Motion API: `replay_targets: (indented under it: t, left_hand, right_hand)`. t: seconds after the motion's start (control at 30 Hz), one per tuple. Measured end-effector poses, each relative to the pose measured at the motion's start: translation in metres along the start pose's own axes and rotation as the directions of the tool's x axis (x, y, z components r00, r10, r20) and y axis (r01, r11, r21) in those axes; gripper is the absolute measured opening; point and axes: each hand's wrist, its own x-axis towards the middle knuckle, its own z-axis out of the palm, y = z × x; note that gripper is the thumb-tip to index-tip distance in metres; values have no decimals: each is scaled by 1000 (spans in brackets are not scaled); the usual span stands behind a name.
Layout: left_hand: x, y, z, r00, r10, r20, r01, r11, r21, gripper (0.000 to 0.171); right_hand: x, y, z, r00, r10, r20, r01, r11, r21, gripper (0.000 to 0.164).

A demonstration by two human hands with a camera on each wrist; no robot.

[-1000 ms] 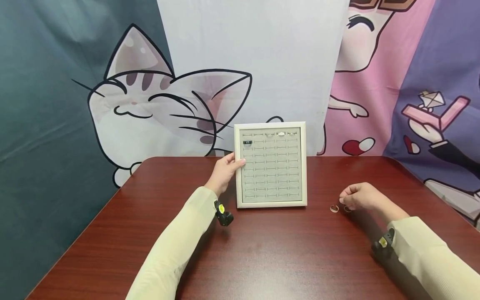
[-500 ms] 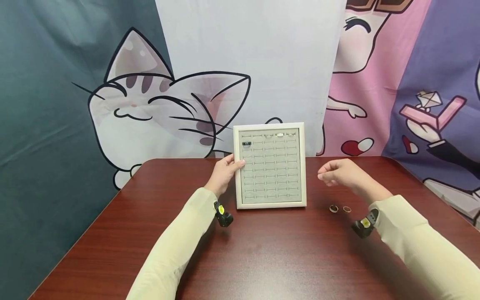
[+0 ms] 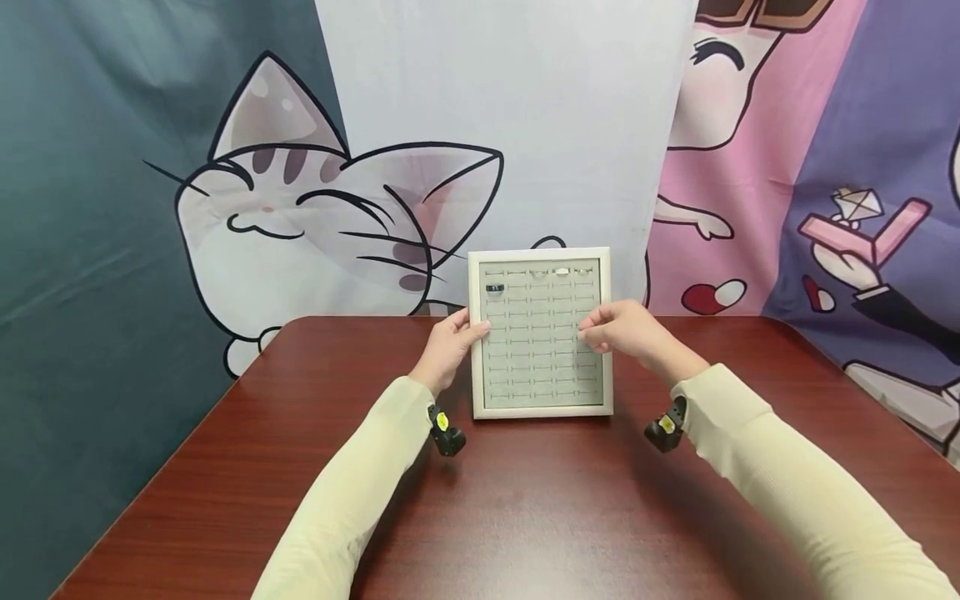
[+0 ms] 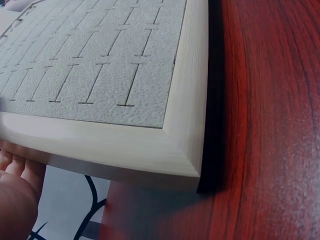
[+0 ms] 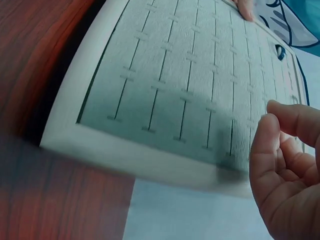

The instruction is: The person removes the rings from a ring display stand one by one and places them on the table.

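A white-framed ring display board (image 3: 543,413), covered in pale grey slotted padding, is propped upright on the table. My left hand (image 3: 447,348) grips its left edge, thumb on the front; in the left wrist view, fingers (image 4: 33,172) curl beneath the frame. My right hand (image 3: 626,330) is in front of the board's right side, with thumb and forefinger tips together close to the slots. I cannot tell whether a ring is between those fingertips. A dark ring (image 3: 495,288) sits in the second row, and several silver rings (image 3: 562,272) sit in the top row.
The board stands on a dark red wooden table (image 3: 510,517). Behind it hangs a cartoon-printed cloth (image 3: 585,125). A small black camera is strapped to each wrist, the right one (image 3: 665,426) covering the spot where two loose rings lay.
My right hand has lifted from beside two loose rings on the table and moved left to the board's right side. The left hand keeps its hold on the frame.
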Motion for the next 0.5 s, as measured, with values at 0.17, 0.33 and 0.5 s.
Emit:
replay_targets:
  t: [0.17, 0.33, 0.5]
  left_hand:
    - [1, -1, 0, 1000, 14, 8, -14, 1000, 10, 35]
    - [1, -1, 0, 1000, 10, 1, -10, 1000, 1, 35]
    - [0, 1, 0, 1000, 0, 5, 0, 1000, 15, 34]
  right_hand:
    - [11, -9, 6, 1000, 6, -31, -6, 1000, -18, 13]
    - [22, -19, 7, 996, 25, -83, -26, 1000, -7, 14]
    - [31, -31, 6, 992, 21, -125, -21, 1000, -2, 11]
